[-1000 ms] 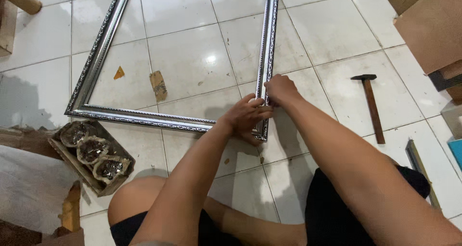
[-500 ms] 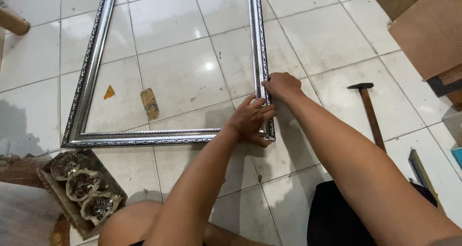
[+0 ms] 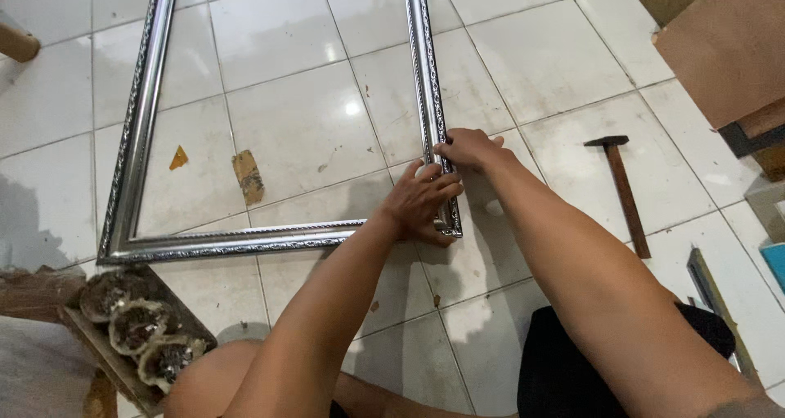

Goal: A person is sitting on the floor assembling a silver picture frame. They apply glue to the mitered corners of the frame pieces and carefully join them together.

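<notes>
Silver frame corner (floor-flat) pinned under left hand, right hand.

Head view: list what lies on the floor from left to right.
Tray of three round containers → orange scrap → brown wood scrap → left hand on the silver frame's corner → hammer.

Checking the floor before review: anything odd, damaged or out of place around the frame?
Two torn scraps lie on the white tiles inside the silver picture frame: a brown strip and a small orange piece. Both hands press its near right corner, hiding that joint.
</notes>
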